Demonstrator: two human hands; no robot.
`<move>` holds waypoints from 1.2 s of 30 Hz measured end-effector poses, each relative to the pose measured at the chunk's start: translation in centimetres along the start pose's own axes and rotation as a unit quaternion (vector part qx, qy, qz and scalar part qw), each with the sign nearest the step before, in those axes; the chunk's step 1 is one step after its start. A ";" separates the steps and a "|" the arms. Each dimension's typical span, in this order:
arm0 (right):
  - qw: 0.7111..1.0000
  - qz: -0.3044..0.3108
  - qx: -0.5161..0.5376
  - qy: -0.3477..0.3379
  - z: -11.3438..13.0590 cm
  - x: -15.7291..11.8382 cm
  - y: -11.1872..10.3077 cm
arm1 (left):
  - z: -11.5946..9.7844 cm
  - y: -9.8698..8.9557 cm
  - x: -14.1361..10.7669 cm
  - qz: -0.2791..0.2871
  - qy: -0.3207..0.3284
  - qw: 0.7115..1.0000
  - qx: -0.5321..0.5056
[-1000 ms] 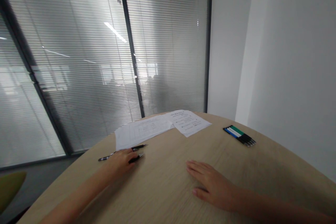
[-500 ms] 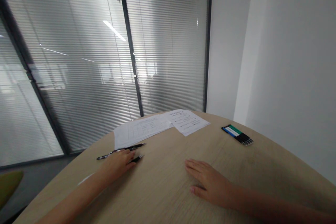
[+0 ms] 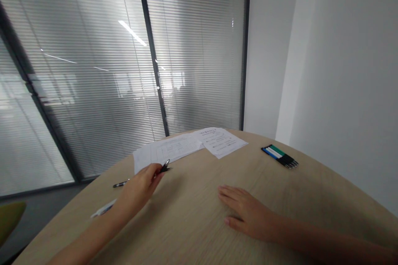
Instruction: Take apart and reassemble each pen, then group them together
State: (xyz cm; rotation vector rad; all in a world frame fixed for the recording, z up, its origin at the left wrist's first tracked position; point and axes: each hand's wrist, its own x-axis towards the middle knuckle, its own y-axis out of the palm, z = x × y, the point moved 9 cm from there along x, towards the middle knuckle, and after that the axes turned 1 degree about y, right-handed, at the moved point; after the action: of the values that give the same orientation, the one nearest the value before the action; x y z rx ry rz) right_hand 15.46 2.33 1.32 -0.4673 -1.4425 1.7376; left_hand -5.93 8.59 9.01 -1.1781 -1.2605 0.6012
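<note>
Head view: the left hand (image 3: 141, 181) has a slim black pen with a silver tip (image 3: 164, 167) pinched between thumb and fingers, the visible end pointing ahead and rightward. The right hand (image 3: 244, 211) lies palm-down, fingers extended, gripping nothing (it's the nearer one to the flat row of green, white and blue pens with black grips (image 3: 280, 156), ahead rightward).

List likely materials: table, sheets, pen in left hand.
Table: probably wood-look laminate, matte; fine grain streaks.
Sheets: paper, matte white; thin, printed.
Pen in left hand: possibly plastic, black, with metal-like tip; bright glint, but too small to confirm.
</note>
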 end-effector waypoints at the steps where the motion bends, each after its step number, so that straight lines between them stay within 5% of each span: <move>1: 1.000 -0.001 0.000 -0.002 0.0 0.0 0.0 | 0.0 -0.3 -0.1 -0.010 -0.011 0.999 -0.047; 5: 1.000 -0.004 -0.003 -0.006 -0.1 0.0 0.1 | -0.5 -0.8 -0.5 -0.042 -0.023 0.965 -0.257; 11: 1.000 0.006 -0.001 0.000 0.0 0.1 0.0 | -1.4 -0.6 -1.3 -0.067 -0.076 0.847 -0.521; 16: 1.000 -0.005 0.018 0.004 0.2 0.0 -0.3 | -2.3 3.1 -2.7 -0.028 -0.204 0.688 -0.696; 20: 0.999 -0.047 0.014 -0.013 0.5 -0.3 -0.6 | -4.2 6.6 -4.5 0.032 -0.286 0.600 -0.747; 23: 0.990 -0.103 -0.029 -0.089 1.9 -0.8 -1.3 | -5.9 8.4 -5.7 0.080 -0.313 0.543 -0.775; 28: 0.941 -0.180 -0.074 -0.275 5.5 -2.6 -2.5 | -7.9 9.6 -7.0 0.137 -0.331 0.510 -0.782; 36: 0.901 -0.196 -0.145 -0.359 7.6 -4.1 -3.2 | -10.3 9.9 -7.5 0.187 -0.313 0.504 -0.783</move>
State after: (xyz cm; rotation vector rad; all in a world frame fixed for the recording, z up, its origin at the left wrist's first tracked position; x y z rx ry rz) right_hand 13.58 -5.68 5.57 0.3612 -2.1492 1.4152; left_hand 4.04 1.91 -1.83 -3.0032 -2.2846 -0.0873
